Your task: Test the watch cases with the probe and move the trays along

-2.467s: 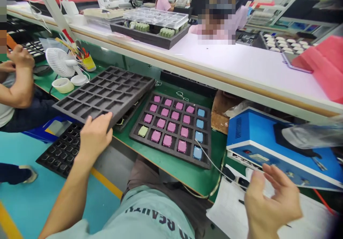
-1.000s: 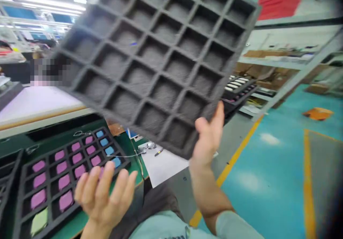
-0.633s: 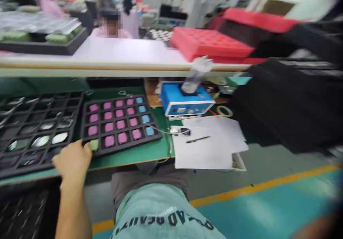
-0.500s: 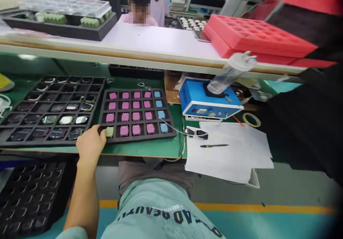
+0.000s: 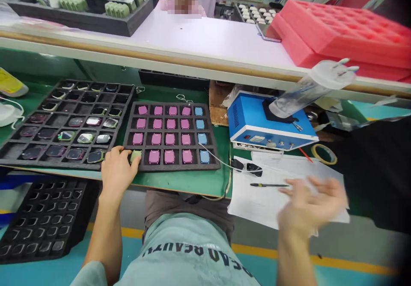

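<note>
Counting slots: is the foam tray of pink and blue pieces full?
Full: every compartment of the foam tray holds a piece, including the pale green one beside the left hand.

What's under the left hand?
The left hand lies over the near corner of the foam tray of watch-shaped units, its fingers reaching the pale green unit in the tray of pink units. Whatever lies beneath the palm is hidden.
</note>
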Tool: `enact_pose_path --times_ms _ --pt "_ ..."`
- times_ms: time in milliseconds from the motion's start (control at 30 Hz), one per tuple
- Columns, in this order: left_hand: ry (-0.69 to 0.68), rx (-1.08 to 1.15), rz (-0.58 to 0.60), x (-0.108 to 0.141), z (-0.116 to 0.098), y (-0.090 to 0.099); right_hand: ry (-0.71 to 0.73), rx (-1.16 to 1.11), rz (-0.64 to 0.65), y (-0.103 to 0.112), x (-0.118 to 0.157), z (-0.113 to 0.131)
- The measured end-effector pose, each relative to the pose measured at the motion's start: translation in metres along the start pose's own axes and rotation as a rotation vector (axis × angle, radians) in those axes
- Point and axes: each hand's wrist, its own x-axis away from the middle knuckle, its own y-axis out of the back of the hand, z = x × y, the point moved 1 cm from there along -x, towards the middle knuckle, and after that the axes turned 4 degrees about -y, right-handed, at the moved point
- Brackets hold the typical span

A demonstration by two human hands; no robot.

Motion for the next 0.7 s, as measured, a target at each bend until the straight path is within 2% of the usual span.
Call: enact_pose_path --times_ms 67,133,200,267,367,467,533,600,667,700 --pt "0.003 0.005 0.001 0.003 -0.002 -0.001 -0.256 -0.154 0.063 -0.013 0.012 -0.018" --pt "0.017 0.025 0.007 0.006 -0.005 0.0 -0.502 -0.257 0.23 -0.021 0.021 -0.028" --pt "0.054 0.059 0.03 0.007 -0.007 0.002 -0.619 -0.201 0.425 -0.023 0.025 -0.032" --pt "0.095 0.111 0.082 0.007 -0.009 0.003 -0.633 -0.039 0.577 -0.023 0.025 -0.034" --pt "0.114 0.178 0.133 0.009 -0.012 0.002 -0.448 0.182 0.71 -0.033 0.028 -0.033" --pt "0.083 0.207 0.101 0.017 -0.016 -0.004 -0.046 0.433 0.783 -0.062 0.044 -0.022" --pt "0.056 0.265 0.086 0.023 -0.014 -0.007 0.231 0.69 0.802 -0.085 0.059 -0.009" --pt "0.031 0.338 0.05 0.02 0.001 -0.006 0.39 0.947 0.82 -0.103 0.073 0.004" --pt "0.012 0.359 -0.053 -0.001 0.032 -0.001 0.424 1.126 0.839 -0.113 0.082 0.013" --pt "0.01 0.339 -0.125 -0.019 0.053 0.002 0.416 1.171 0.839 -0.116 0.083 0.015"
